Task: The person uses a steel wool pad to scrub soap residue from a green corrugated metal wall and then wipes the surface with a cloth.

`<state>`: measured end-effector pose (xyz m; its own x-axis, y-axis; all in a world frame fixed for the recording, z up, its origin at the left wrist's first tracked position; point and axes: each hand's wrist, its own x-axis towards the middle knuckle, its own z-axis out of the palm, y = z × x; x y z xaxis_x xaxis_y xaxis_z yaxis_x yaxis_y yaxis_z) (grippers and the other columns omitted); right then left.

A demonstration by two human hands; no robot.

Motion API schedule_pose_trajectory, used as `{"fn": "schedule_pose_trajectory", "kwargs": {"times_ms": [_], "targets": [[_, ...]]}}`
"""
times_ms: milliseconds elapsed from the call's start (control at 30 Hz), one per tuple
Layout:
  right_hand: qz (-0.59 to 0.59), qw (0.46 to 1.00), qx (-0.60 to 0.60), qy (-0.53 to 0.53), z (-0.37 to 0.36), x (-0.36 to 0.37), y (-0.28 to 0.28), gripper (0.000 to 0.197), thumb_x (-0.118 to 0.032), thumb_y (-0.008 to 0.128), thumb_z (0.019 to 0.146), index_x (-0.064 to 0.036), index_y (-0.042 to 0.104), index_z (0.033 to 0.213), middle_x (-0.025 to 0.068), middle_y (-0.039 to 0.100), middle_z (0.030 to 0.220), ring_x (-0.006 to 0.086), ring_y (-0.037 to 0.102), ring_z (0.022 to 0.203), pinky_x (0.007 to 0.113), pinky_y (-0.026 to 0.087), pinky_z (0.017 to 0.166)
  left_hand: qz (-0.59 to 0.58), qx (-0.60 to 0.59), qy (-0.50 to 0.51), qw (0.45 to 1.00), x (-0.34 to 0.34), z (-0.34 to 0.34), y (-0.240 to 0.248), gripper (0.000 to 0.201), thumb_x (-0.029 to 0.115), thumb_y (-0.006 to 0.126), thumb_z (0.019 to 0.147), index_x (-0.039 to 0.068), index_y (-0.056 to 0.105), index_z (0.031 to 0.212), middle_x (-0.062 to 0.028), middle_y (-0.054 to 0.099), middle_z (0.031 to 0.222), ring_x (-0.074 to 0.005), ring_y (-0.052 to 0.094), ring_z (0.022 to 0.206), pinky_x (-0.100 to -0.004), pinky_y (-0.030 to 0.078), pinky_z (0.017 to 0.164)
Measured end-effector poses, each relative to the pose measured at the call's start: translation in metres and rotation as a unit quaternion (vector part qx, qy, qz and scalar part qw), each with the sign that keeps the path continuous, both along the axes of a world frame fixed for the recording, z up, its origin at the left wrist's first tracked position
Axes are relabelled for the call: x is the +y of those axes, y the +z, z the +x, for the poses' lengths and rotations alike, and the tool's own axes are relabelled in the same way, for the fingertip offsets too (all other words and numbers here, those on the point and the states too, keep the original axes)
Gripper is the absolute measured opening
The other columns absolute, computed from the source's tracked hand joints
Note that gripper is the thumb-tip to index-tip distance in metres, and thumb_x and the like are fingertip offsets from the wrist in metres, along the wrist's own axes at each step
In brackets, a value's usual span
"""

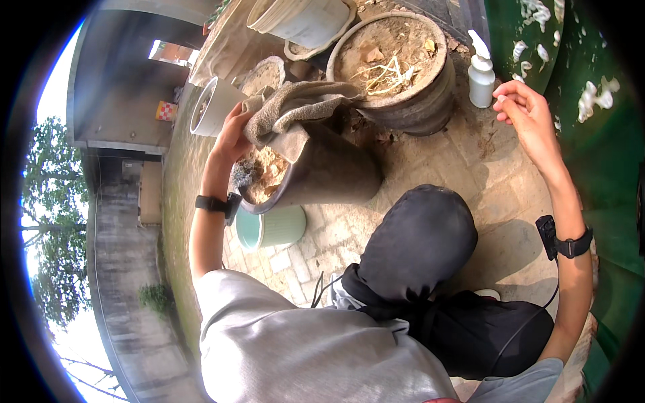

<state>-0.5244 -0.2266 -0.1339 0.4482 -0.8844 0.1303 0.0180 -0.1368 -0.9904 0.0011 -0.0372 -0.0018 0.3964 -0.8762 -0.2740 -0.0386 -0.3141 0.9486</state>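
My left hand [235, 131] grips one edge of a grey-brown cloth [295, 111]. The crumpled cloth drapes over the rim of a tilted dark pot [336, 168]. Dry leaves and a dark clump [247, 172] show in its mouth. Out to the right, my right hand [529, 114] is raised beside a white pump bottle [482, 84], with a small gap between them. Its fingers are loosely bent, thumb and forefinger slightly apart, and I see nothing in them. The bottle stands upright on the paving. My left fingertips are partly hidden by the cloth.
A large pot of soil and dry stalks [403, 111] stands beyond the cloth. White buckets [306, 27] and another soil-filled pot [263, 77] stand at far left. A pale green bucket [282, 227] sits near the dark pot. White foam-like patches [594, 97] mark a green surface [571, 57] at right.
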Motion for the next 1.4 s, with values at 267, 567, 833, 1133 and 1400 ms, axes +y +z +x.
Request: {"fn": "schedule_pose_trajectory", "kwargs": {"times_ms": [267, 567, 833, 1133, 1400], "targets": [[0.01, 1.0, 0.002, 0.0, -0.003, 0.001, 0.001, 0.009, -0.01, 0.059, 0.099, -0.0033, 0.065, 0.101, 0.0005, 0.064, 0.085, 0.0074, 0.06, 0.078, 0.023, 0.048, 0.069, 0.027, -0.026, 0.034, 0.999, -0.002, 0.01, -0.013, 0.041, 0.004, 0.055, 0.098, 0.0, 0.05, 0.139, -0.0143, 0.064, 0.122, -0.0234, 0.067, 0.106, -0.0346, 0.057, 0.092], [0.022, 1.0, 0.002, 0.002, -0.001, -0.004, -0.01, 0.008, -0.008, 0.058, 0.098, -0.0038, 0.065, 0.1, 0.0009, 0.064, 0.087, 0.007, 0.06, 0.076, 0.021, 0.045, 0.066, 0.055, -0.181, 0.036, 0.981, 0.011, -0.02, 0.004, 0.038, 0.013, 0.061, 0.098, 0.007, 0.057, 0.135, -0.0057, 0.066, 0.112, -0.0143, 0.064, 0.097, -0.0292, 0.053, 0.079], [0.025, 1.0, -0.002, 0.013, 0.005, 0.001, -0.012, 0.009, -0.007, 0.056, 0.098, -0.0042, 0.064, 0.103, 0.0005, 0.063, 0.09, 0.0066, 0.059, 0.08, 0.021, 0.046, 0.07, 0.328, -0.621, 0.008, 0.712, 0.053, -0.004, 0.032, 0.054, 0.046, 0.079, 0.081, 0.005, 0.069, 0.115, -0.0188, 0.072, 0.105, -0.0291, 0.069, 0.094, -0.0373, 0.053, 0.08], [0.023, 1.0, -0.019, -0.003, 0.002, 0.001, -0.006, 0.008, -0.006, 0.057, 0.098, -0.0013, 0.063, 0.101, 0.0005, 0.062, 0.084, 0.0088, 0.061, 0.079, 0.025, 0.051, 0.073, 0.35, -0.514, -0.167, 0.765, 0.089, 0.031, 0.026, 0.069, 0.024, 0.093, 0.064, -0.001, 0.063, 0.12, -0.0177, 0.068, 0.111, -0.0292, 0.065, 0.105, -0.0392, 0.051, 0.091], [-0.064, 0.994, -0.011, -0.084, -0.004, -0.006, -0.01, 0.012, -0.01, 0.064, 0.089, -0.0008, 0.068, 0.096, 0.0081, 0.071, 0.082, 0.0155, 0.065, 0.073, 0.032, 0.051, 0.066, 0.238, -0.762, -0.016, 0.602, 0.045, -0.092, 0.118, 0.044, 0.024, 0.08, 0.077, 0.009, 0.056, 0.112, -0.0151, 0.068, 0.1, -0.0394, 0.065, 0.097, -0.0503, 0.05, 0.082]]}}
